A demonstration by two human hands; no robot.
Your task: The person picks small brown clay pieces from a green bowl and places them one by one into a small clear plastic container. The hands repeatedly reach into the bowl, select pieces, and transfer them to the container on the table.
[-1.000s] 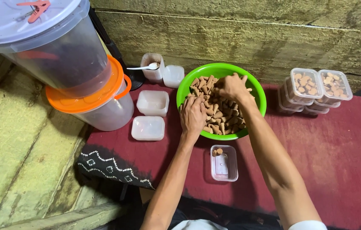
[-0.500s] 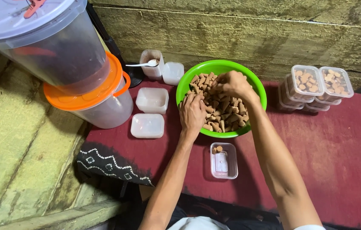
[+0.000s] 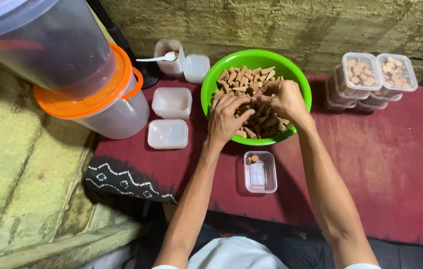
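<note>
Currently both hands in green bowl [image 3: 211, 89] of brown cones [image 3: 251, 79]: left hand [image 3: 226, 119] half-curled, grasp unclear; right hand [image 3: 283, 99] pinching cones. Small clear box [image 3: 260, 172] just below bowl toward body, long axis toward body, between the forearms, nearer left hand.

A glossy green plastic bowl [image 3: 210, 84] is filled with matt, dry-looking brown cones [image 3: 244, 79]. Clear, smooth plastic containers [image 3: 171, 102] are laid on a matt red cloth [image 3: 396, 159] edged with a woven black-and-white patterned band [image 3: 126, 179]. A translucent plastic bucket [image 3: 116, 117] is capped by a shiny orange lid [image 3: 79, 104], and rough, weathered stone [image 3: 281, 22] is seen behind.
</note>
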